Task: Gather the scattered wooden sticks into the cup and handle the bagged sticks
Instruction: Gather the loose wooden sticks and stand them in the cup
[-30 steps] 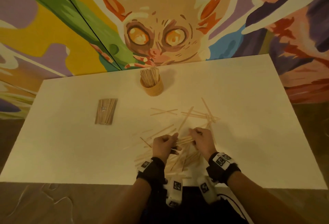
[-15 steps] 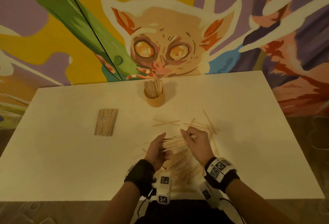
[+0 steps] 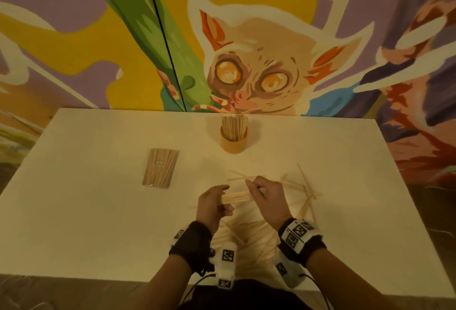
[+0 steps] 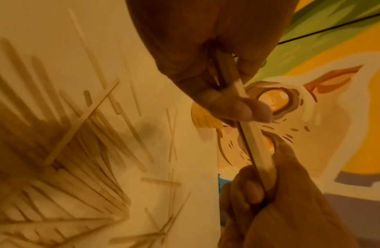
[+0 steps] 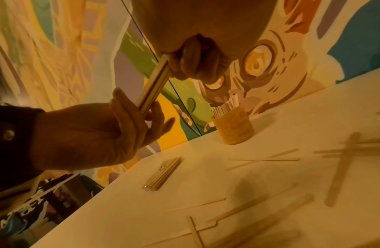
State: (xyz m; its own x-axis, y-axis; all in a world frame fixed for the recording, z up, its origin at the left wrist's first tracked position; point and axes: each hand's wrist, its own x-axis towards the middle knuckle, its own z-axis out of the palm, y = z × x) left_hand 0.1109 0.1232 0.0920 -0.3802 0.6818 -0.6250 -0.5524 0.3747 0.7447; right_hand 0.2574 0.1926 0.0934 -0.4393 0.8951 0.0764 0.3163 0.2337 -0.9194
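Note:
A small bundle of wooden sticks [image 3: 237, 196] hangs level above the table, held at both ends. My left hand [image 3: 222, 198] pinches its left end between thumb and fingers [image 4: 235, 109]. My right hand [image 3: 254, 188] grips the right end with curled fingers [image 5: 195, 67]. The same bundle [image 5: 152, 89] shows in the right wrist view between both hands. Beyond them stands a round tan cup [image 3: 234, 142] packed with upright sticks [image 3: 234, 126]. The clear bag of sticks [image 3: 161, 171] lies flat at the left. Several loose sticks [image 3: 249, 238] lie scattered below and right of my hands.
The white table [image 3: 98, 223] ends close to my body, and its far edge meets a painted mural wall [image 3: 259, 63]. More loose sticks [image 3: 304, 186] lie crossed to the right of my right hand. Between the bag and the cup is bare tabletop.
Both hands have lifted off the stick pile with a bundle gathered between them and moved a little farther from me. The view has tilted upward.

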